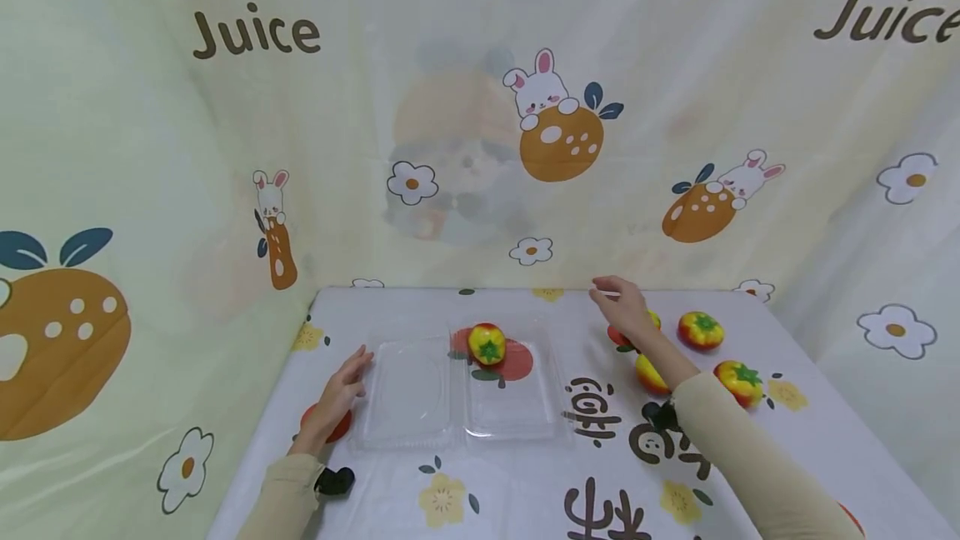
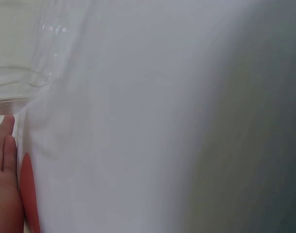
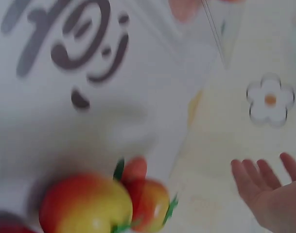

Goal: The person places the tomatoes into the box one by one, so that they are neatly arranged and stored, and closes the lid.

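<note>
A clear plastic clamshell box point(image 1: 459, 419) lies opened flat on the table, its two halves side by side. One red-and-yellow toy fruit point(image 1: 487, 345) with a green leafy cap sits in the right half. My left hand point(image 1: 341, 394) is at the box's left edge, fingers extended and holding nothing; in the left wrist view its fingertips are right by the rim point(image 2: 11, 104). My right hand point(image 1: 624, 307) is raised at the back right, empty, fingers loosely spread. Around and below that forearm lie several similar fruits point(image 1: 701, 331), some partly hidden by it.
A printed cloth point(image 1: 480, 490) covers the table, with flat fruit, flower and lettering patterns. Patterned curtains point(image 1: 450, 123) hang along the back and both sides. Another fruit point(image 1: 739, 382) lies at the right, beside the right forearm. Each wrist carries a small black device point(image 1: 335, 482).
</note>
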The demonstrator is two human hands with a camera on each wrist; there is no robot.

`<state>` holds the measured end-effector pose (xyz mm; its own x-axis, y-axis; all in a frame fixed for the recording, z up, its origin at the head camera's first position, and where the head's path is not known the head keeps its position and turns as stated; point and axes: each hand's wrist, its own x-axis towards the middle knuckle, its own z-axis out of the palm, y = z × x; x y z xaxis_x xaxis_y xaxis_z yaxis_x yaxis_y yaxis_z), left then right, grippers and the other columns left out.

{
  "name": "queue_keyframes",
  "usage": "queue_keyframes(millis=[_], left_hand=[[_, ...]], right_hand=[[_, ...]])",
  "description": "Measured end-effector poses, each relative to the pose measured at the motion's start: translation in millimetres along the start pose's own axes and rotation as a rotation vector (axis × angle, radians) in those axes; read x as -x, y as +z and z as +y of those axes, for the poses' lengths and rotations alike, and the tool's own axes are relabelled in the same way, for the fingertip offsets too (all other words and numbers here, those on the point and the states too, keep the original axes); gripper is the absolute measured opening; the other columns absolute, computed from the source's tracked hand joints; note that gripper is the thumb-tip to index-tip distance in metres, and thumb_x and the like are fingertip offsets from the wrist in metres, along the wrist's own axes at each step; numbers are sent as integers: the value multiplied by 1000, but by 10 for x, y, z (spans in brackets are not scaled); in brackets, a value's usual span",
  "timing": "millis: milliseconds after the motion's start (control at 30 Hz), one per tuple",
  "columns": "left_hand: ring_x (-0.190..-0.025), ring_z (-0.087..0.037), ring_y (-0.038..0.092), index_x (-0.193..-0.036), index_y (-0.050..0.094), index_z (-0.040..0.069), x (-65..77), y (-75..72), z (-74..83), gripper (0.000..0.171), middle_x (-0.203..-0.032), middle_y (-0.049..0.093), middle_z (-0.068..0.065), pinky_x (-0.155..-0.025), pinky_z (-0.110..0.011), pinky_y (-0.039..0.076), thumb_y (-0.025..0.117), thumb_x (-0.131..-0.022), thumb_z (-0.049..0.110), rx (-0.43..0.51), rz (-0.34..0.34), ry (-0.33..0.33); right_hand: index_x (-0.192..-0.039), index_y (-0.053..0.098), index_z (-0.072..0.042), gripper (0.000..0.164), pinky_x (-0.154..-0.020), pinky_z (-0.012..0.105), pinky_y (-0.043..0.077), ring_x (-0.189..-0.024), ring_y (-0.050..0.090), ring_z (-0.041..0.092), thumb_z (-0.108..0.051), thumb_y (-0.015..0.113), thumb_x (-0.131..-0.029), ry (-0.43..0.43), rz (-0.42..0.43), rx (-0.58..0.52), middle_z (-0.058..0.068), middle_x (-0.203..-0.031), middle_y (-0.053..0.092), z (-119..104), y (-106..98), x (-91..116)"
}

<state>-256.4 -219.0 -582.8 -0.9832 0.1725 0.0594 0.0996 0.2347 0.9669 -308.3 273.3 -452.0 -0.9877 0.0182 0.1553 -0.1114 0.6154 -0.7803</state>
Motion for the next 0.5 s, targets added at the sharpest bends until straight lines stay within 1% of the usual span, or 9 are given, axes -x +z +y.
queue_keyframes(millis=[100,200,267,367,500], left_hand=[[-147,-38,18,-146,38,-10,27,0,-13,63,-163,15,-19,-115,-52,16,41,-84,-15,8,-7,-7],[-147,-38,18,-147,36,-10,47,-24,-18,63,-163,13,-19,-115,-52,17,41,-84,-15,10,-17,-17],[-147,-39,18,-147,36,-9,52,-55,-18,63,-163,12,-18,-115,-52,18,41,-85,-15,0,-13,-24],[-148,-38,17,-147,36,-8,46,-100,-11,62,-164,13,-16,-115,-51,18,39,-86,-14,4,-4,-35],[-148,-36,16,-148,35,-7,39,-106,14,62,-164,12,-14,-116,-50,16,39,-87,-13,16,-13,-38]], right_hand=[[-137,49,7,46,-100,53,44,-122,50,47,-22,47,-102,124,20,9,32,-137,49,85,-210,-32],[-139,45,8,50,-102,53,43,-122,48,46,-25,44,-102,251,44,5,33,-139,45,166,-342,-103],[-141,42,9,53,-103,52,41,-123,46,46,-28,43,-102,334,45,-6,33,-141,43,219,-381,-170],[-143,38,9,58,-106,52,39,-124,44,43,-31,41,-101,435,46,-14,31,-143,40,305,-386,-273],[-140,37,13,61,-107,52,36,-123,44,41,-32,41,-100,512,46,29,32,-141,41,421,-376,-331]])
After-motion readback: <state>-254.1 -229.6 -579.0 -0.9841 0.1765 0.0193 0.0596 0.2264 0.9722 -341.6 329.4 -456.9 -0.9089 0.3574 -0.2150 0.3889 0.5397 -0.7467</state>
